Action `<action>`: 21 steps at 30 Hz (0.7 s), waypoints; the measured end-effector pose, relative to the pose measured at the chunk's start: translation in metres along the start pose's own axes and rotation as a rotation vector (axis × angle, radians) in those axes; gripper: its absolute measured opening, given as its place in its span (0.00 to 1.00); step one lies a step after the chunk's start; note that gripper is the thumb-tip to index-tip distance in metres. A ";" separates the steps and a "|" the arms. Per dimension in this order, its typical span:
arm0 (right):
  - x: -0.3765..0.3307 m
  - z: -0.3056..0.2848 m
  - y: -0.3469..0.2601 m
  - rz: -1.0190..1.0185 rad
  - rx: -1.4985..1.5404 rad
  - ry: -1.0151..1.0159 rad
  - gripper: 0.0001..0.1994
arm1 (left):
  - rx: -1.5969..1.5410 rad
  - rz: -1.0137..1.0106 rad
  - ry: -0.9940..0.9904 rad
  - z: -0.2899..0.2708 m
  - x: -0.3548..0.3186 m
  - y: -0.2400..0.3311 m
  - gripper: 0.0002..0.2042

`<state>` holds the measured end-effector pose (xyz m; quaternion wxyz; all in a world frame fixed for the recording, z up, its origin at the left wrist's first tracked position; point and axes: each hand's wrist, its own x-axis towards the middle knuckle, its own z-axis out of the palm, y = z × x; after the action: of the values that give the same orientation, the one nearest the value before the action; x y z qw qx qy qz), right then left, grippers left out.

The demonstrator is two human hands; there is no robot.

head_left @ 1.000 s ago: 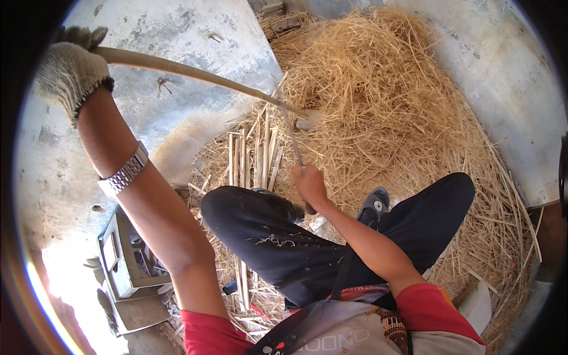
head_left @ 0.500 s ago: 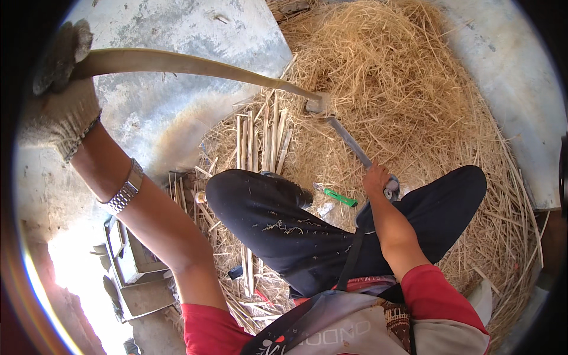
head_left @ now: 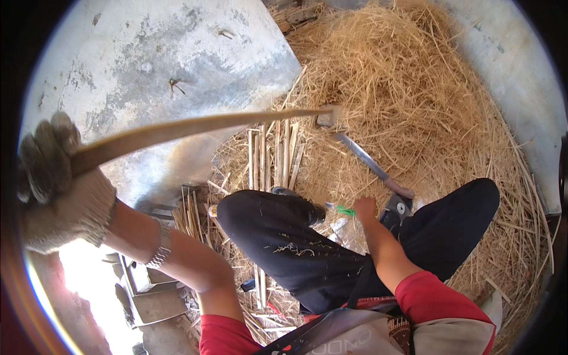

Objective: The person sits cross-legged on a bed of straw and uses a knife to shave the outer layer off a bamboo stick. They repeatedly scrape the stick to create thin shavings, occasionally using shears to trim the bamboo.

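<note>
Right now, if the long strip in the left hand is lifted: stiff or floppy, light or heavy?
Probably springy rather than floppy: the strip extends from the gloved left hand in a smooth, shallow bend. Likely light for its length, since it looks slim. It may swing, as only one hand grips it.

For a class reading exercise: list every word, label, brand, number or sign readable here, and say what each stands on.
Shirt: large pale letters across the front, partly lost in folds; I won't copy the wording.
Red waistband: faint pale marks, too small to read.
Sandal: round pale emblem, too small to read.
Machete, green-handled cutter and bamboo strip: no lettering to be seen.
</note>
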<state>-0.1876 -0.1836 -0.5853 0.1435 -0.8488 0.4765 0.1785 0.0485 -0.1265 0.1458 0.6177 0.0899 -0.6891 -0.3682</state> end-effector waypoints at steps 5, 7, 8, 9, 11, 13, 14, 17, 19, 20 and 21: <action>-0.015 -0.034 -0.011 -0.210 -0.035 -0.026 0.12 | 0.200 0.053 0.081 0.013 -0.027 0.022 0.21; -0.037 -0.076 -0.025 -0.254 0.039 -0.056 0.13 | 0.321 0.081 0.135 0.018 -0.044 0.035 0.21; -0.040 -0.098 -0.017 -0.240 0.112 -0.177 0.14 | 0.366 0.105 0.158 0.016 -0.052 0.035 0.21; -0.035 -0.127 -0.011 -0.231 0.189 -0.295 0.15 | 0.429 0.125 0.186 0.016 -0.058 0.037 0.21; -0.017 -0.168 0.009 -0.211 0.343 -0.502 0.16 | 0.586 0.151 0.228 0.023 -0.070 0.037 0.22; -0.016 -0.201 0.025 -0.191 0.445 -0.606 0.17 | 0.614 0.184 0.223 0.027 -0.090 0.014 0.19; -0.022 -0.221 0.027 -0.180 0.479 -0.607 0.17 | 0.597 0.200 0.213 0.029 -0.100 -0.003 0.17; -0.110 -0.310 0.050 -0.155 0.503 -0.188 0.19 | 0.410 0.185 0.422 0.034 -0.132 -0.073 0.16; -0.157 -0.336 0.060 -0.205 0.573 0.037 0.18 | 1.099 0.063 0.886 0.056 -0.166 -0.090 0.15; -0.180 -0.360 0.054 -0.197 0.609 0.050 0.18 | 1.400 -0.018 0.973 0.064 -0.181 -0.088 0.16; -0.200 -0.377 0.046 -0.191 0.650 0.063 0.18 | 1.697 -0.119 1.069 0.073 -0.195 -0.083 0.18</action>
<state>-0.2607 -0.2111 -0.1637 0.4077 -0.8047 0.4310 -0.0233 -0.0026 -0.0444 -0.0560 0.5583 0.6883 -0.3503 0.3031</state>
